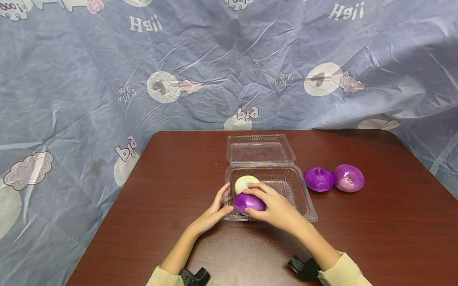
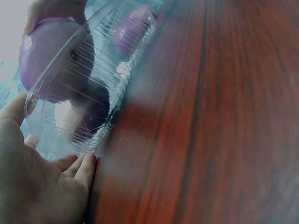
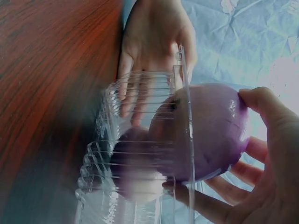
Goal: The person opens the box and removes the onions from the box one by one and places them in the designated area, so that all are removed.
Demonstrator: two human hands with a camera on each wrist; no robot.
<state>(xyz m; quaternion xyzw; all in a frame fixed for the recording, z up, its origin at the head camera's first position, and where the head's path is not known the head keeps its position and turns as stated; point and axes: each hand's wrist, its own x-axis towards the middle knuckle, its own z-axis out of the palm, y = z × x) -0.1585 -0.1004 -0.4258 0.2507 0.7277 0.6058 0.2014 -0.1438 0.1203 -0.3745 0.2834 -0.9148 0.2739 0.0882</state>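
My right hand (image 1: 273, 206) grips a shiny purple onion (image 1: 249, 202) from its right side, thumb and fingertips curled round it. That onion is low over the front left corner of a clear plastic clamshell container (image 1: 309, 206), whose lid (image 1: 257, 150) lies back open. Just behind it in the tray is a pale onion (image 1: 245, 183), partly covered by my right fingers. Through the wall in the right wrist view, a dark purple shape and a white patch (image 3: 142, 184) appear below the held onion. My left hand (image 1: 211, 216) rests its extended fingers and thumb against the container's left side.
Two more purple onions, one (image 1: 319, 179) beside the container's right edge and another (image 1: 348, 178) touching it, sit on the brown wooden table (image 1: 171, 171). A blue printed cloth (image 1: 222, 67) hangs behind the table's far edge.
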